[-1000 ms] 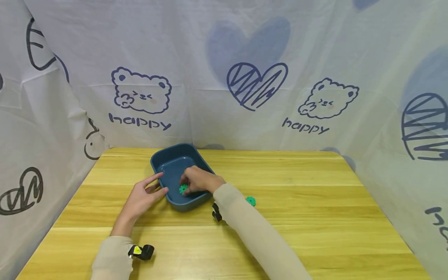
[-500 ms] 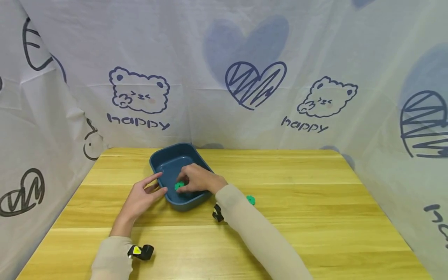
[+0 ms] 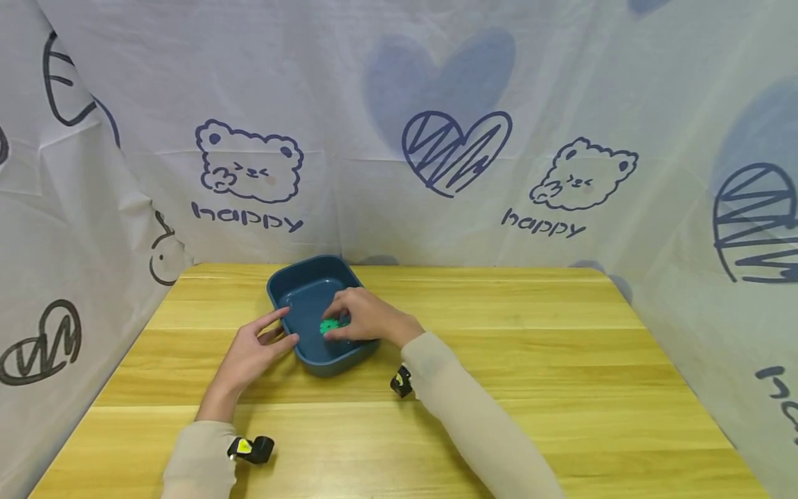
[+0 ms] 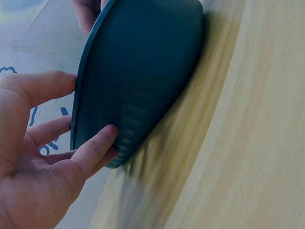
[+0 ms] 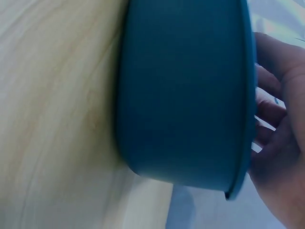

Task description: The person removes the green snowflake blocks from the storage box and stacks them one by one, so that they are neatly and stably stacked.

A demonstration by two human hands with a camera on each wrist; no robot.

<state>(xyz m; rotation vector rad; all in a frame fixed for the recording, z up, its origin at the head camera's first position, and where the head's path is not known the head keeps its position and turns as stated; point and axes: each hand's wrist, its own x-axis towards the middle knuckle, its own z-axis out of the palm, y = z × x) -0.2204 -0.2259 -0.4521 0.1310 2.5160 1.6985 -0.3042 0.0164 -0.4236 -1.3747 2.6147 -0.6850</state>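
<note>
A dark blue rectangular storage box (image 3: 293,274) sits toward the back of the wooden table, left of centre. My left hand (image 3: 252,350) holds its left side: in the left wrist view, some fingertips (image 4: 108,133) lie against the outer wall and others meet the rim. My right hand (image 3: 368,315) is inside the box, thumb and fingers spread apart. Between them shows a green notched disc (image 3: 329,326), like a snowflake building piece. In the right wrist view the box wall (image 5: 186,95) hides the fingertips, and the disc is out of sight.
The table (image 3: 530,346) extends to the right and front of the box. A white curtain (image 3: 368,201) with bear and heart drawings hangs behind and at both sides. A small black camera (image 3: 252,449) is strapped at the left wrist, another (image 3: 401,381) at the right.
My right hand has shifted to the right inside the box and its fingers have spread around the green disc. The right sleeve now covers the second green disc on the table. My left hand stays put.
</note>
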